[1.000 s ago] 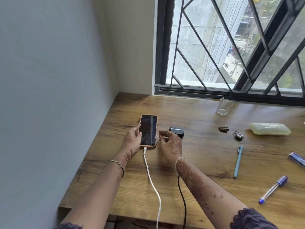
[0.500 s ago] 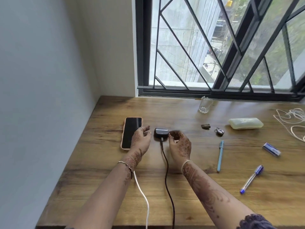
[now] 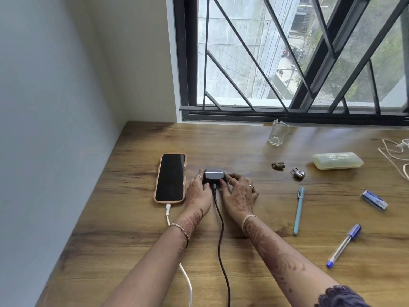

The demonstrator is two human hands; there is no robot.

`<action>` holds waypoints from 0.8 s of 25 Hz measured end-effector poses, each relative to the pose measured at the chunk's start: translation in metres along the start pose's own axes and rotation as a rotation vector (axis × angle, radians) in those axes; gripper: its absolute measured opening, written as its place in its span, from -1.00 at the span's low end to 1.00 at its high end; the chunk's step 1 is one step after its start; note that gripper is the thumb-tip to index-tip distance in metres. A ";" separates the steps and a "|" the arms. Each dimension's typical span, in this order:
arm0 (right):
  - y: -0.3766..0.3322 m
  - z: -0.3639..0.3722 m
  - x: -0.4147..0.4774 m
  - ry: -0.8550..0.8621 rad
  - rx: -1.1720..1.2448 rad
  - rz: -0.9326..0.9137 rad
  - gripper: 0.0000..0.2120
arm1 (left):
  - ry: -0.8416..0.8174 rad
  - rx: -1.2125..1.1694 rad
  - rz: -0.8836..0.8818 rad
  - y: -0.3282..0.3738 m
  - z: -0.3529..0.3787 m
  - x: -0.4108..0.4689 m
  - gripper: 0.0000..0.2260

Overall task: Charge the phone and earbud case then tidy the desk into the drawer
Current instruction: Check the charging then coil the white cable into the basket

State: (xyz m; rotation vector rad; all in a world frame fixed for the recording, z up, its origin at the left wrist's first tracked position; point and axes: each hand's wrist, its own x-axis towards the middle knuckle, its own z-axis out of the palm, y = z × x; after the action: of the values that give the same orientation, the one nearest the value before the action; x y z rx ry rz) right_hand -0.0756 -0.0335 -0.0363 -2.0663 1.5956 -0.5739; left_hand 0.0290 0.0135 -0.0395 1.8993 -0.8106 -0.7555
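a small dark rounded earbud case [image 3: 214, 176] sits toward the wooden desk's [image 3: 137, 229] left rear corner, pinched at its sides by curled fingertips of the left hand [image 3: 197, 193] and right hand [image 3: 240, 193], both equally near, its thin black cable [image 3: 220, 229] trailing toward the front edge, a peach-cased black phone [image 3: 170, 178] just left.

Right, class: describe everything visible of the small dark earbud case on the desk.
The small dark rounded earbud case looks like glossy plastic, lid closed, paler sheen on top. It sits flat on the wooden desk, right of the peach-cased phone. A black cable plugs into its near side; the left hand and right hand grip its sides.
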 end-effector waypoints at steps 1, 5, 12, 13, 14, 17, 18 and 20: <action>0.001 0.001 -0.001 0.010 -0.003 -0.011 -0.68 | 0.028 -0.037 0.014 -0.001 0.000 -0.002 -0.55; 0.005 0.002 -0.002 0.042 0.085 -0.055 -0.65 | 0.142 -0.124 0.093 -0.003 0.000 -0.011 -0.57; 0.011 0.000 -0.004 0.089 0.204 -0.094 -0.65 | 0.220 -0.186 0.198 -0.008 0.006 -0.011 -0.59; 0.012 -0.001 -0.005 0.101 0.220 -0.097 -0.65 | 0.219 -0.188 0.202 -0.009 0.007 -0.011 -0.59; 0.011 -0.002 -0.005 0.115 0.235 -0.103 -0.66 | 0.218 -0.193 0.205 -0.011 0.008 -0.011 -0.58; 0.010 -0.003 -0.005 0.130 0.253 -0.107 -0.66 | 0.225 -0.194 0.222 -0.015 0.010 -0.010 -0.57; 0.010 -0.003 -0.005 0.128 0.254 -0.103 -0.66 | 0.227 -0.191 0.229 -0.015 0.010 -0.010 -0.57; 0.010 -0.003 -0.005 0.122 0.253 -0.095 -0.66 | 0.219 -0.197 0.236 -0.014 0.009 -0.011 -0.58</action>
State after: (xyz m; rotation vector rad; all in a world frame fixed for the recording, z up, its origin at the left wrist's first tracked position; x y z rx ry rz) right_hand -0.0866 -0.0310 -0.0401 -1.9561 1.4120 -0.9026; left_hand 0.0183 0.0229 -0.0533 1.6417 -0.7748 -0.4550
